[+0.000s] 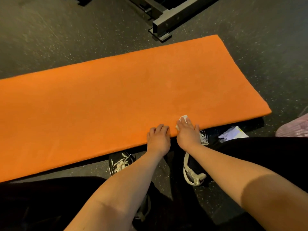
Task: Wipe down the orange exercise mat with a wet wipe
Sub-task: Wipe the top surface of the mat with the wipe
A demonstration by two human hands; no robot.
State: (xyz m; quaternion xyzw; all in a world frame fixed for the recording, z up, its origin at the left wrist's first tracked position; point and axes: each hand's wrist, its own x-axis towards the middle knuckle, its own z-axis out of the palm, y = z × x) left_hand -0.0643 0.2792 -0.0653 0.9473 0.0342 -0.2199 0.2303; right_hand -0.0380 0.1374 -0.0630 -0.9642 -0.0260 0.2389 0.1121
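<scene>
Orange mat (100, 104) lies flat on a dark speckled floor (50, 44), running from the left frame edge across to right of centre, with the far right corner toward the top. Black metal frame (175, 15) stands on the floor beyond the mat's far edge, near that corner, apart from it.

Black shoe with white laces (121, 162) is on the floor just below the mat's near edge, left of the arms. Left hand (158, 137) rests on the mat at its near edge, fingers curled under with the knuckles up. Nothing is seen in its hold, and the thumb is hidden.

White wipe (183, 117) lies on the mat close to the near edge, toward the right end, mostly covered. Only a corner past the fingertips and a bit by the thumb side show. Right hand (187, 132) lies flat on the wipe, fingers straight and together, pressing it to the mat, just beside the left hand.

Second shoe (193, 172), black and white, sits under the right forearm, its toe at the mat's edge. White packet (233, 134) lies on the floor right of the mat, partly behind a black-clad leg (266, 155). Pinkish thing (293, 127) at the far right edge, cannot tell what.
</scene>
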